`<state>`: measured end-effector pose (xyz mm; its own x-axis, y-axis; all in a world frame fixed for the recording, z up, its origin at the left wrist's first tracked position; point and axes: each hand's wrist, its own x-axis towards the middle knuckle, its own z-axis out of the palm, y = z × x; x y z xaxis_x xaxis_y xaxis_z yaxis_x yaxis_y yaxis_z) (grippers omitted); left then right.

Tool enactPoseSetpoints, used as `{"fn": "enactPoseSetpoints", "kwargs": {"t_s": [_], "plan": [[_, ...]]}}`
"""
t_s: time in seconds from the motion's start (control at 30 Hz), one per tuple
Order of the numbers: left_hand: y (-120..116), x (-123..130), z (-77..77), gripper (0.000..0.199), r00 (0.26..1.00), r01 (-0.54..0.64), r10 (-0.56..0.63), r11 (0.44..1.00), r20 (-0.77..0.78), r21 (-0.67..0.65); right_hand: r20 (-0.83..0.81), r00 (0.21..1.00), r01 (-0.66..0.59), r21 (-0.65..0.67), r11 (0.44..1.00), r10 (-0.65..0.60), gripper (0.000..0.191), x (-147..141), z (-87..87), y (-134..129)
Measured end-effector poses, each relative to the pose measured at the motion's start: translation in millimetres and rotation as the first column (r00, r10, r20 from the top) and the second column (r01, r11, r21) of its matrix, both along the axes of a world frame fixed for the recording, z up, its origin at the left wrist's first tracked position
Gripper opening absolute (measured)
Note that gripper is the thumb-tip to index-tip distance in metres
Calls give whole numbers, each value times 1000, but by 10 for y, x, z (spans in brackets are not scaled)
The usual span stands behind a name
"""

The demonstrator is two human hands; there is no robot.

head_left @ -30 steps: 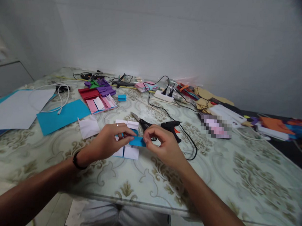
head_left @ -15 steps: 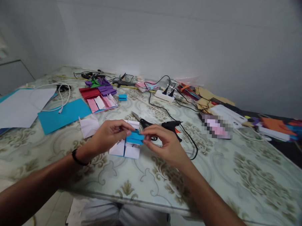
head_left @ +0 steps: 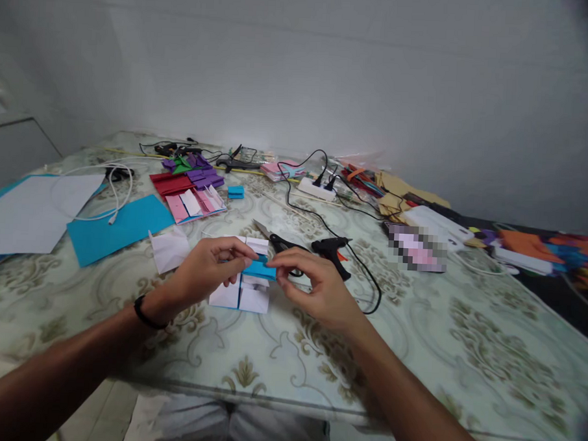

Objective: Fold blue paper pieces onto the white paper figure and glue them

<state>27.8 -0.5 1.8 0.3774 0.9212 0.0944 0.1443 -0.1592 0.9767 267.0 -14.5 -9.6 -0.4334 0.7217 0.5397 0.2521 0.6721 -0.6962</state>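
Between my two hands is a small folded piece of blue paper (head_left: 259,269), held above white folded paper (head_left: 254,298) with blue edges that lies on the table. The fingertips of my left hand (head_left: 219,261) pinch its left end. At the other end, thumb and forefinger of my right hand (head_left: 315,280) close on its edge. Just behind my right hand lie black scissors (head_left: 276,241), their blades pointing away to the left; the hand hides part of the handles. A black glue gun (head_left: 332,251) rests to the right of them.
Blue sheet (head_left: 121,229), white sheet (head_left: 45,209) and a creased white piece (head_left: 170,250) lie on the left. Folded pink paper (head_left: 195,204) and a small blue folded piece (head_left: 235,192) sit farther back. A power strip (head_left: 317,189) with black cables and a phone (head_left: 414,248) are right.
The blue paper stays between my hands, tilted slightly differently, as my right fingers shift along its right end. The whole view has moved slightly.
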Motion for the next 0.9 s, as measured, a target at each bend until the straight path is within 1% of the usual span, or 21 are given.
{"fn": "enactPoseSetpoints", "kwargs": {"t_s": [0.23, 0.4, 0.57, 0.7, 0.8, 0.9], "plan": [[-14, 44, 13, 17, 999, 20, -18, 999, 51, -30, 26, 999, 44, -7, 999, -44, 21, 32, -32, 8], [8, 22, -35, 20, 999, 25, -23, 998, 33, -51, 33, 997, 71, -7, 997, -71, 18, 28, -43, 14], [13, 5, -85, 26, 998, 65, -65, 996, 11, -54, 20, 995, 94, -12, 995, -94, 14, 13, -28, 11], [-16, 34, -72, 30, 996, 94, -93, 994, 10, -60, 12, 991, 133, -15, 991, -133, 11, 10, -32, 3], [-48, 63, -38, 30, 996, 82, -83, 996, -42, -26, 28, 987, 161, -36, 986, -161, 9, 11, -37, 2], [-76, 78, -16, 25, 990, 81, -76, 996, -116, 44, 44, 983, 180, -59, 982, -178, 8, 6, -33, 0]]}}
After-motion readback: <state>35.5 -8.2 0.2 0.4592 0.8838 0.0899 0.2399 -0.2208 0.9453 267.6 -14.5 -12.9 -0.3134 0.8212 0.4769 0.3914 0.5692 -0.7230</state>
